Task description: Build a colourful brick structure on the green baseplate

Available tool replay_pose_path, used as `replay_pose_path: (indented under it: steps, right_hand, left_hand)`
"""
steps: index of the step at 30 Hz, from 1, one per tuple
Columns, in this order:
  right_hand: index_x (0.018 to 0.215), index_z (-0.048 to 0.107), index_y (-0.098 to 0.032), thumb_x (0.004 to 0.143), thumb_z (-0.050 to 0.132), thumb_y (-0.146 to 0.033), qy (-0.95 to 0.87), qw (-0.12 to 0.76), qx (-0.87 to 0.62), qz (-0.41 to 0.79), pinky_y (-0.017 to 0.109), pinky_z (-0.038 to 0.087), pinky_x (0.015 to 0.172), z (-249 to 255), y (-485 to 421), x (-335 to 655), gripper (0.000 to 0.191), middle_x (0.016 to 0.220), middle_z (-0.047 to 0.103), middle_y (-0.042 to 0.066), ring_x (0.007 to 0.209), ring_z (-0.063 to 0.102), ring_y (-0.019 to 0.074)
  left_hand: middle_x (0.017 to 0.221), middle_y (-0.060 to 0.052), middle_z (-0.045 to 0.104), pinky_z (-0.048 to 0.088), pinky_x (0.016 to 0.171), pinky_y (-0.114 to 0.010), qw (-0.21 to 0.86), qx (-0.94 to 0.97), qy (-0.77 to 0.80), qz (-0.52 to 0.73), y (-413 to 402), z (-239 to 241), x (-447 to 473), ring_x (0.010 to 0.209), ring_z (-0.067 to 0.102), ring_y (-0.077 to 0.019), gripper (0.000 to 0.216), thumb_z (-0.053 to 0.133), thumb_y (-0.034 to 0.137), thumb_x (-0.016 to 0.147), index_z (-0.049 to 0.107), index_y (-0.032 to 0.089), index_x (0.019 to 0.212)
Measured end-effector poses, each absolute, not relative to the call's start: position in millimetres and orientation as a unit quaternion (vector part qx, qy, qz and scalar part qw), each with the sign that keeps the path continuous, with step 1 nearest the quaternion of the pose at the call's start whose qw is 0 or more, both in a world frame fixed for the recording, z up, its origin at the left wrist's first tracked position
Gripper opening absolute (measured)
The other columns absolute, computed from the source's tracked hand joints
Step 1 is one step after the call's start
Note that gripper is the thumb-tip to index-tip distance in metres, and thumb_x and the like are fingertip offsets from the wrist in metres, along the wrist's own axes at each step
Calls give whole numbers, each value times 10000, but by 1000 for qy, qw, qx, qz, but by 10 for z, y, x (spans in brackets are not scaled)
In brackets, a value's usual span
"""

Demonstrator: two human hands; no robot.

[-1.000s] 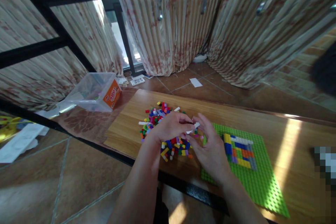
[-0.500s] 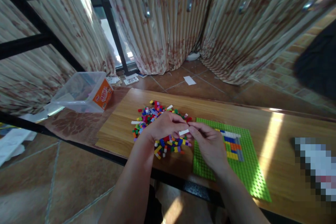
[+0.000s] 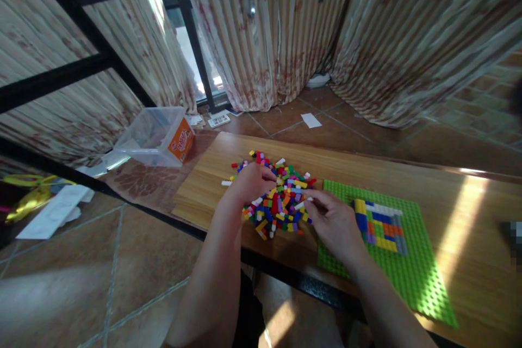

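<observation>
My right hand [image 3: 332,220] pinches a long white toy brick [image 3: 300,205] between thumb and fingers, at the right edge of a pile of small coloured bricks [image 3: 281,201]. Over the left part of that pile is my left hand [image 3: 252,182], its thumb and forefinger apart and nothing visible between them; its other fingers are hidden. A green studded baseplate [image 3: 422,250] lies right of the pile, partly under my right forearm. On it sits a flat block of joined bricks [image 3: 381,228] in yellow, blue, orange, white and grey.
A clear plastic box [image 3: 150,138] with an orange label stands beyond the left end of the wooden table [image 3: 216,157]. Papers [image 3: 311,120] lie on the tiled floor behind, before striped curtains [image 3: 261,49]. A black bar [image 3: 302,280] runs along the table's near edge.
My hands have parted: the left has moved away from the white brick and over the pile, while the right still holds it. The view has shifted, so the table appears further right.
</observation>
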State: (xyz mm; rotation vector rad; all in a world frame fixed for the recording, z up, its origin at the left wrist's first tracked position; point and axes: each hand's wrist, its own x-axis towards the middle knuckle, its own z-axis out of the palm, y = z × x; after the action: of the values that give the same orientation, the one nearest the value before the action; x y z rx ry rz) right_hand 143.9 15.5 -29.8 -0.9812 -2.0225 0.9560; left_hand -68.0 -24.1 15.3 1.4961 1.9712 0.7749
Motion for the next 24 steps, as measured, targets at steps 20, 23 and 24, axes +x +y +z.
replay_pose_path:
  steps: [20,23,24]
  right_hand:
    - [1269,584,-197,894,522,-271,-918,241,-280,148,506,342,986,-346,-82,1078,387,1288,633,74,1247,429,325]
    - [1269,589,-208,875,559,-281,-923,240,-263,149,504,334,994,-370,-56,1081,402,1285,639,68,1255,425,326]
    - [1271,590,-213,865,572,-281,-926,240,-252,150,506,327,1004,-379,-50,1080,411,1289,638,63,1266,419,325]
  left_hand:
    - [713,-35,702,382,625,-251,166,566,765,258,-277,191,-701,657,571,-149,243,515,207,834,738,152,755]
    - [713,-33,704,384,624,-249,171,567,764,256,-274,197,-700,661,577,-150,238,519,212,837,736,154,757]
    - [713,-33,704,385,627,-249,172,566,764,257,-273,199,-697,664,580,-150,238,519,213,838,736,153,760]
